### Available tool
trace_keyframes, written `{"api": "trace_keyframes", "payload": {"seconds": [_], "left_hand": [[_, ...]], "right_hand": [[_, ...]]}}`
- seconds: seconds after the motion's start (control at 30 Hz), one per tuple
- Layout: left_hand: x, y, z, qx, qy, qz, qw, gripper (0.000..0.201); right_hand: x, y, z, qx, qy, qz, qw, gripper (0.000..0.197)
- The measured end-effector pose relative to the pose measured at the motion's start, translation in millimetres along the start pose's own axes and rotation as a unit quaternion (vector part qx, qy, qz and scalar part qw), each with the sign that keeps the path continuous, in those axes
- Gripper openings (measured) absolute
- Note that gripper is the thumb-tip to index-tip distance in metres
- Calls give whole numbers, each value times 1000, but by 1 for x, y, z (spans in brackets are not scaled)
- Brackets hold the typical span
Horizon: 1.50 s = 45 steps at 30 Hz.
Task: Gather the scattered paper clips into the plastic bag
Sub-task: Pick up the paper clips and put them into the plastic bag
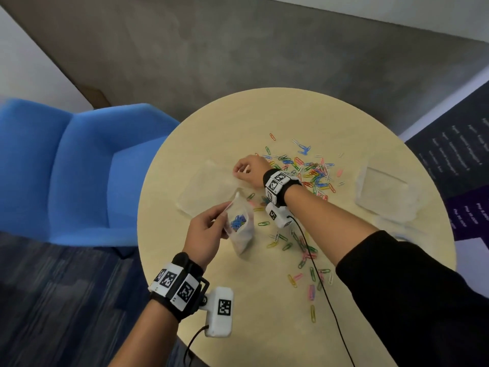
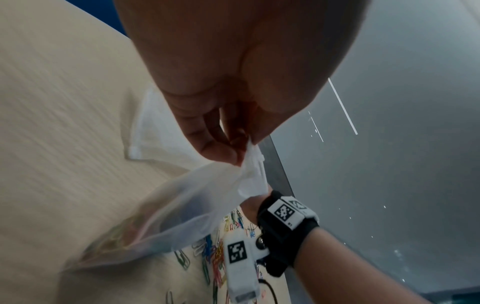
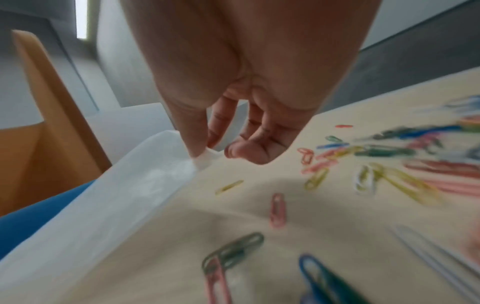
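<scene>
Lying beyond both hands (image 1: 203, 235), paper clips (image 1: 315, 173).

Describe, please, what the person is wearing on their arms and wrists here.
Both hands are bare. Each wrist carries a black strap bearing white square tiles with black-and-white fiducial markers, plus a white boxy camera module with its own marker. A thin black cable runs from each module. The right arm has a black sleeve pushed up the forearm.
</scene>
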<state>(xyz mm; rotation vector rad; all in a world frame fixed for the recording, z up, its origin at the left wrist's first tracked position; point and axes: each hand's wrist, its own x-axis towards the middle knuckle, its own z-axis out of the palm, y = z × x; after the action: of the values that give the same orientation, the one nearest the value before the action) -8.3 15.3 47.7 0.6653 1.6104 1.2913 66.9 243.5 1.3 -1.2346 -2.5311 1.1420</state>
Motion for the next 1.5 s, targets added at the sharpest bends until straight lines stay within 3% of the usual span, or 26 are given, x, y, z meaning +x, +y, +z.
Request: {"api": "trace_keyframes", "payload": {"seconds": [0.07, 0.13, 0.23, 0.3, 0.43, 0.6, 0.7, 0.8, 0.93, 1.07, 1.13, 1.23, 1.33, 1.43, 1.47, 1.5], "left_hand": [[0, -2, -2, -7, 6, -5, 1000, 29], [1, -5, -2, -12, 9, -9, 1000, 29], [1, -7, -2, -17, 11, -8, 1000, 29], [2, -6, -1, -22, 8, -7, 1000, 29], [3, -7, 2, -23, 13, -7, 1000, 30], [6, -5, 15, -29, 8, -11, 999, 29], [6, -2, 23, -27, 7, -15, 1000, 27], [3, 0, 29, -16, 11, -17, 1000, 26], [-5, 3, 38, 1, 3, -14, 1000, 24], [-11, 3, 46, 27, -6, -17, 999, 23], [-15, 5, 52, 38, -16, -17, 999, 23], [-17, 9, 58, 58, -24, -23, 998, 23], [-17, 11, 65, 68, -28, -38, 997, 21], [-17, 13, 75, 77, -34, -39, 996, 19], [-17, 13, 78, 84, -38, -35, 995, 18], [-18, 13, 80, 93, -44, -29, 994, 18]], "right_hand": [[16, -4, 4, -27, -21, -24, 999, 24], [25, -6, 14, -103, -84, -32, 991, 38], [14, 2, 28, -279, -175, -72, 942, 52], [-8, 12, 30, -348, -168, -93, 918, 58], [-62, 42, 28, -373, -172, -96, 907, 56], [-137, 68, 24, -370, -195, -137, 898, 72], [-173, 75, 25, -353, -183, -160, 903, 67], [-194, 77, 28, -295, -148, -151, 932, 49], [-206, 79, 36, -290, -72, -186, 936, 31], [-204, 76, 37, -293, -81, -132, 944, 12], [-203, 73, 28, -252, -53, -80, 963, 17], [-206, 66, 7, -48, 61, 99, 992, 21], [-211, 56, -15, 210, 145, 178, 950, 28], [-211, 30, -27, 447, 97, 157, 875, 32], [-208, 20, -28, 463, 85, 139, 871, 31], [-206, 11, -29, 441, 77, 122, 886, 28]]}}
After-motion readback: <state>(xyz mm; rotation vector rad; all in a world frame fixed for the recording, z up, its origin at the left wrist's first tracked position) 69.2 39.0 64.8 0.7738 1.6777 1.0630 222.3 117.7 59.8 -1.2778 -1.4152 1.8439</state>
